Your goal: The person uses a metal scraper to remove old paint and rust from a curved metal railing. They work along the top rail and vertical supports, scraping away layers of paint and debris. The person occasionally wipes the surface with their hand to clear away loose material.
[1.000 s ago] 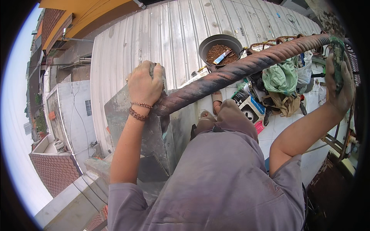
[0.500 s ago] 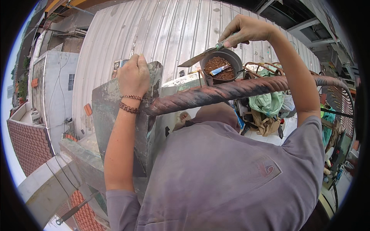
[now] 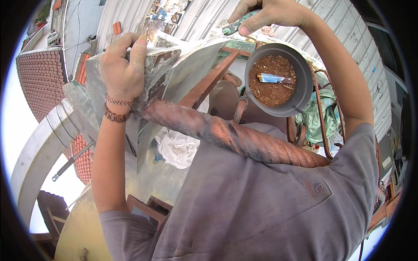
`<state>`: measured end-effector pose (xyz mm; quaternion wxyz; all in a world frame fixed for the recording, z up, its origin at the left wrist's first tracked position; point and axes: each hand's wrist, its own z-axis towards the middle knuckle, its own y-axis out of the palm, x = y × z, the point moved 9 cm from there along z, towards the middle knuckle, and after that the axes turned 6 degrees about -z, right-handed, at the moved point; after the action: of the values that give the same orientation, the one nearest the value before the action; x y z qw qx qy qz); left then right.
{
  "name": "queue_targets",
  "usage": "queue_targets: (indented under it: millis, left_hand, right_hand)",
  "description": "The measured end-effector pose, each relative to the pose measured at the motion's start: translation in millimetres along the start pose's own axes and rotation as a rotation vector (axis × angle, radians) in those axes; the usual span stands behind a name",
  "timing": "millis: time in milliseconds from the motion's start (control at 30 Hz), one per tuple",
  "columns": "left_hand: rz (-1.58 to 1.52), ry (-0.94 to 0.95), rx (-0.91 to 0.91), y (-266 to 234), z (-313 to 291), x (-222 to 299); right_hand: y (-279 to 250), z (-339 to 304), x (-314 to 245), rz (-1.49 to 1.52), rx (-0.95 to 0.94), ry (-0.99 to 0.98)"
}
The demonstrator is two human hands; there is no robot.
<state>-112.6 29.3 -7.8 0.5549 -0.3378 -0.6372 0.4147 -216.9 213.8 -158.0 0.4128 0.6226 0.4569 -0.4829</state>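
My left hand (image 3: 126, 65) is closed over the top edge of a weathered grey post (image 3: 163, 65), its thumb pointing up. A beaded bracelet circles that wrist. In my right hand (image 3: 274, 16) is a putty knife (image 3: 238, 24), held by its green handle. Its blade points left toward the far edge of the post; the tip is hard to make out against the pale background. A thick, twisted reddish-brown rail (image 3: 235, 135) runs from the post across my chest. Below my right hand, a dark grey pot (image 3: 306, 82) holds brown crumbly material (image 3: 272, 63) and a blue packet (image 3: 274, 79).
Corrugated metal roofing (image 3: 344, 48) spreads beyond the pot. Rusty metal bars (image 3: 213, 80) branch off beside the rail. A white plastic bag (image 3: 178, 145) lies below it, and green plastic (image 3: 322, 117) sits at right. Tiled roofs (image 3: 41, 80) lie lower at left.
The view has tilted, so the pot and rail appear larger. My right hand, with the putty knife, has shifted up and left in view. My left hand still grips the post.
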Motion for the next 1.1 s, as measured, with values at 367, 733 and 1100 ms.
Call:
queue_targets:
  millis: [367, 733, 1100]
  left_hand:
    - [-0.044, -0.074, -0.026, 0, 2, -4]
    - [-0.046, -0.077, 0.007, -2, -1, -8]
    - [-0.071, -0.173, -0.048, 1, -2, -18]
  right_hand:
    - [27, -16, 24, 0.107, 0.007, -0.014]
    - [24, -15, 19, 0.201, -0.009, 0.052]
    - [22, -11, 31, 0.239, 0.004, -0.012]
